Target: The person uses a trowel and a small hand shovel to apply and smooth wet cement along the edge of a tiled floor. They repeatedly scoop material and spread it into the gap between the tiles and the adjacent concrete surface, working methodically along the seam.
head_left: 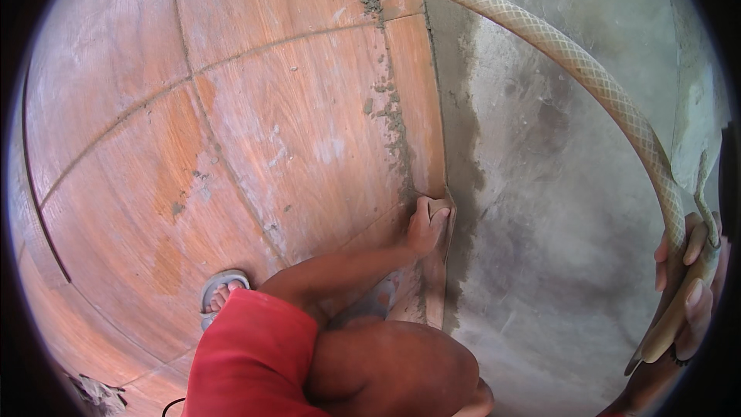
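My left hand (427, 225) reaches forward from my knee and curls its fingers over the edge of a narrow orange tile strip (434, 278), where the tiles meet bare cement. A small tan piece sits under its fingertips; I cannot tell what it is. My right hand (692, 282), at the far right rim, grips a pale mesh-patterned hose (587, 69) together with a tan wooden-handled tool (658, 336). The hose arcs from the top centre down into that hand.
Large orange wood-look tiles (231, 108) cover the left floor, with grey mortar crumbs (394, 123) along one joint. Grey cement floor (571, 201) lies to the right, darker and damp by the tile edge. My foot in a grey sandal (222, 293) and red shorts (251, 359) are below.
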The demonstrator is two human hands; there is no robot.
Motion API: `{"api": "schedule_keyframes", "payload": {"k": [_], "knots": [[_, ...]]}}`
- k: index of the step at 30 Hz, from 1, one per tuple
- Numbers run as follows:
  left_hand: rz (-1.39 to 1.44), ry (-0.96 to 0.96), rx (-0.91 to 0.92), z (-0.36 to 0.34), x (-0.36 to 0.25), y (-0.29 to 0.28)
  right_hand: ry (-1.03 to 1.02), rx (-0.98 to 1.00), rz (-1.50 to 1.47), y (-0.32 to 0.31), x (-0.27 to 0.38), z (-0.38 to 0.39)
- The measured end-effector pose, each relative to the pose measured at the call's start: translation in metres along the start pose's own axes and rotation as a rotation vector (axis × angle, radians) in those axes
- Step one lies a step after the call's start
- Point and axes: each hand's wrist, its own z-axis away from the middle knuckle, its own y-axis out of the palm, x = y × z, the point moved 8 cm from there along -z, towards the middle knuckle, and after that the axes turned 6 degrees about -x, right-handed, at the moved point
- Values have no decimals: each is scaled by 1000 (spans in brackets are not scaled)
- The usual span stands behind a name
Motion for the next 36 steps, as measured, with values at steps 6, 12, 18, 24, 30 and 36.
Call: {"api": "schedule_keyframes", "payload": {"k": [6,12,18,24,30,36], "knots": [[146,254,-544,-102,-136,-66,-40,-40,265,-8,-15,11],[-106,262,-533,-126,-181,-47,-69,-223,349,13,-12,6],[-118,375,-17,8,-153,61,16,-81,462,0,-17,0],[-83,312,-335,-46,-121,-27,16,-76,434,4,-33,-14],[-89,261,-553,-128,-135,-54,29,-118,376,12,-28,-10],[-128,88,-175,-21,-112,58,75,-100,434,4,-23,-3]]}}
